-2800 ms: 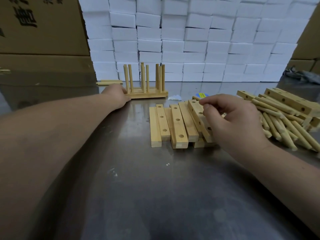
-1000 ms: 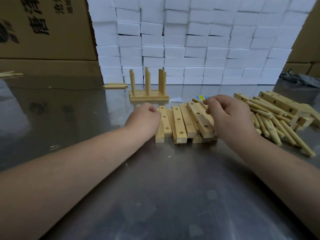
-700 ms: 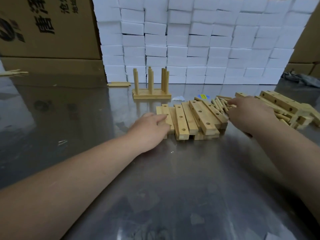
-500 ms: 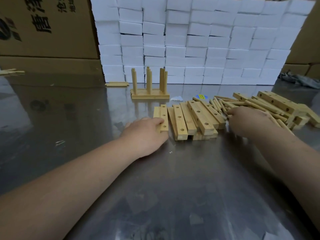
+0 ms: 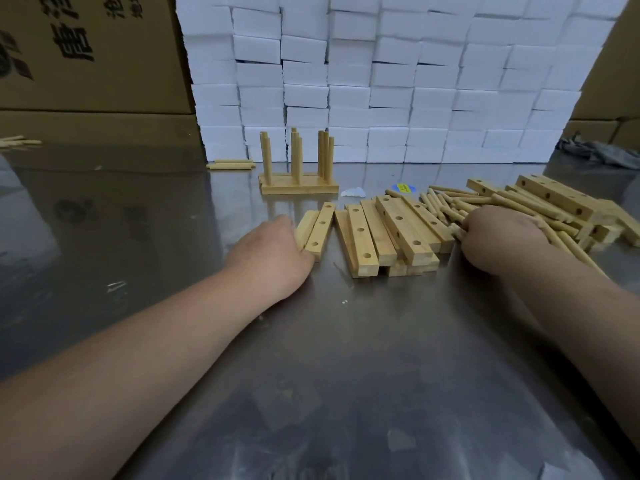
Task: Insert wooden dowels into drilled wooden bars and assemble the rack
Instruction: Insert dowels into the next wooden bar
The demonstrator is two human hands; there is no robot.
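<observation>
Two drilled wooden bars (image 5: 316,230) lie side by side, pulled a little left of the main stack of bars (image 5: 391,233). My left hand (image 5: 270,252) grips their near left end, fingers hidden underneath. My right hand (image 5: 498,237) is curled into the pile of loose dowels (image 5: 446,206) just right of the stack, with dowel ends showing at its fingers. A finished rack (image 5: 298,174) with several upright dowels stands farther back, near the white wall.
More drilled bars (image 5: 554,199) lie across the dowels at the far right. Two stray dowels (image 5: 230,164) rest by the wall of white boxes (image 5: 381,81). Cardboard cartons (image 5: 86,64) stand at the back left. The steel table (image 5: 346,358) stretches towards me.
My left hand came back from the rack and drew two bars left, off the stack. My right hand left the top of the stack and reached right into the dowel pile.
</observation>
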